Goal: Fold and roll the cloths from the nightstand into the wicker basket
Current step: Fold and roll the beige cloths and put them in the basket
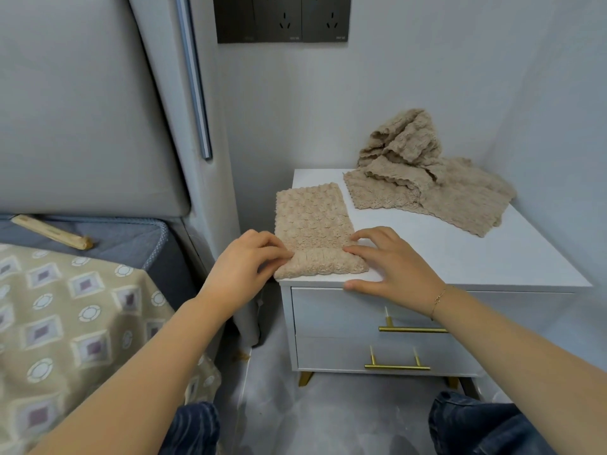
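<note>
A beige textured cloth (312, 218), folded into a long strip, lies on the left front part of the white nightstand (460, 257). Its near end is turned up into a small roll (323, 264) at the front edge. My left hand (246, 261) pinches the roll's left end with curled fingers. My right hand (391, 264) holds the roll's right end with its fingertips, thumb resting on the nightstand's front edge. A second heap of beige cloths (427, 178) lies crumpled at the back right of the top. No wicker basket is in view.
A bed with a patterned beige cover (65, 323) and grey padded headboard (82, 110) stands to the left, a wooden stick (52, 232) lying on the mattress. The nightstand has two drawers with gold handles (412, 330). Grey walls enclose the corner; a socket panel (282, 18) hangs above.
</note>
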A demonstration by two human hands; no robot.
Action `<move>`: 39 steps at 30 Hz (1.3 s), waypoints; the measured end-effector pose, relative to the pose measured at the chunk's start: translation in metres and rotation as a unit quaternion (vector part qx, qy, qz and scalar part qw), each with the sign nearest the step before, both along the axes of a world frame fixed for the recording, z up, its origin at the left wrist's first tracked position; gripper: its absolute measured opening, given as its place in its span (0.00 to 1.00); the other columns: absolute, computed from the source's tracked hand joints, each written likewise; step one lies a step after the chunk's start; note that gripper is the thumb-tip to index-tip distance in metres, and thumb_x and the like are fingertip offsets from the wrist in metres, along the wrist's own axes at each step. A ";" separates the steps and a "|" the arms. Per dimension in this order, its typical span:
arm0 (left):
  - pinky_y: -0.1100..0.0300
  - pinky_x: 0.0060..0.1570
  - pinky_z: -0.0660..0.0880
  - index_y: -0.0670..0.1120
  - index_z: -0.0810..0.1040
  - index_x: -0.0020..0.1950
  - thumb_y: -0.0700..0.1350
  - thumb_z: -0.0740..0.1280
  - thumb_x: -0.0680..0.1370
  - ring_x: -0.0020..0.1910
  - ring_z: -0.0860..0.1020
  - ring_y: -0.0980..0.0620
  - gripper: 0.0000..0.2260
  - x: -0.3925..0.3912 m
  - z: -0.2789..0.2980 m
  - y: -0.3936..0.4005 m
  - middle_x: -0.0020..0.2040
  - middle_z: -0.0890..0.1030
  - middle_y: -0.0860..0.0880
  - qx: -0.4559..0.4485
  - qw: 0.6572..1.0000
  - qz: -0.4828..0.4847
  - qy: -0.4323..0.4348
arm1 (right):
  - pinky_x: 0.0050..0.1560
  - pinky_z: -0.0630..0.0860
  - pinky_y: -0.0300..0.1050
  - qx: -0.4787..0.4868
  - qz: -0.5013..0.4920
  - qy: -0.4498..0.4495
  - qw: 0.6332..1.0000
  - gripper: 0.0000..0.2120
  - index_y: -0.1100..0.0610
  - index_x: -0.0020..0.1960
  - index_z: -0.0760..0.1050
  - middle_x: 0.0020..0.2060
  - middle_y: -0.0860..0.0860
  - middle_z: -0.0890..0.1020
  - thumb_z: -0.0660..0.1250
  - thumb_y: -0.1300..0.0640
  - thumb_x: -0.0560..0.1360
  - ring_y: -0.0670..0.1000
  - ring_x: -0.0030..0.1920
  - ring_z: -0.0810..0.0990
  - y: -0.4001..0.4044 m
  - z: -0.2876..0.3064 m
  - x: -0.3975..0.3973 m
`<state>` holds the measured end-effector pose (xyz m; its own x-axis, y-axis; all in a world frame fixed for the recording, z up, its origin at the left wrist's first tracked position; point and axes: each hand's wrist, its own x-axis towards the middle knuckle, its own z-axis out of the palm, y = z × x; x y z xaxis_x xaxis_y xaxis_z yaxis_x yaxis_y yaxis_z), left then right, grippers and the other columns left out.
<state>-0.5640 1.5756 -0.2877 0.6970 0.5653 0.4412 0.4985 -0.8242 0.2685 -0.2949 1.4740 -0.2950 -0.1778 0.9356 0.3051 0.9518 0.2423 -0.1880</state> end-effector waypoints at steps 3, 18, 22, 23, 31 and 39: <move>0.64 0.60 0.70 0.49 0.81 0.61 0.40 0.63 0.81 0.57 0.73 0.55 0.12 0.001 -0.003 -0.005 0.55 0.77 0.56 -0.110 0.994 0.007 -0.020 | 0.63 0.63 0.40 0.016 0.002 0.029 0.999 0.34 0.51 0.65 0.76 0.61 0.47 0.73 0.61 0.30 0.69 0.46 0.64 0.65 -0.003 0.000 -0.001; 0.64 0.55 0.71 0.52 0.81 0.58 0.48 0.74 0.73 0.54 0.72 0.58 0.14 0.007 -0.010 -0.035 0.53 0.76 0.58 -0.124 0.992 -0.003 -0.039 | 0.48 0.68 0.34 0.068 -0.026 0.093 0.993 0.15 0.55 0.52 0.82 0.47 0.47 0.75 0.75 0.49 0.69 0.43 0.51 0.67 -0.030 -0.004 0.002; 0.66 0.44 0.70 0.50 0.83 0.49 0.49 0.73 0.74 0.41 0.73 0.59 0.06 0.013 -0.003 -0.038 0.45 0.78 0.54 -0.219 0.972 0.006 -0.091 | 0.45 0.64 0.31 0.003 -0.058 0.190 0.980 0.23 0.57 0.46 0.82 0.39 0.49 0.74 0.68 0.38 0.67 0.44 0.43 0.67 -0.030 0.004 0.003; 0.67 0.41 0.69 0.52 0.82 0.47 0.50 0.72 0.74 0.38 0.72 0.59 0.04 0.014 -0.002 -0.037 0.44 0.78 0.52 -0.246 0.964 0.012 -0.097 | 0.44 0.64 0.32 -0.009 -0.065 0.210 0.976 0.24 0.58 0.42 0.82 0.37 0.50 0.73 0.67 0.36 0.66 0.44 0.43 0.67 -0.029 0.006 0.002; 0.58 0.40 0.65 0.30 0.74 0.41 0.65 0.70 0.70 0.37 0.66 0.48 0.34 0.025 -0.002 -0.022 0.38 0.69 0.42 -0.425 0.892 0.099 -0.121 | 0.39 0.62 0.48 -0.045 -0.188 0.238 0.952 0.32 0.56 0.24 0.61 0.28 0.51 0.68 0.59 0.27 0.62 0.49 0.32 0.68 -0.011 0.011 0.000; 0.64 0.33 0.64 0.32 0.75 0.36 0.60 0.73 0.71 0.29 0.63 0.50 0.29 0.040 -0.004 -0.014 0.28 0.63 0.47 -0.402 0.883 0.191 -0.147 | 0.43 0.64 0.47 -0.041 -0.263 0.157 0.951 0.32 0.53 0.21 0.61 0.21 0.45 0.68 0.62 0.28 0.67 0.52 0.37 0.71 0.003 0.008 0.000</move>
<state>-0.5237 1.5620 -0.2916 0.3098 0.9474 -0.0803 0.5104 -0.0944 0.8547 -0.2952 1.4768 -0.2869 0.4089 0.8928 0.1891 0.8314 -0.2791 -0.4805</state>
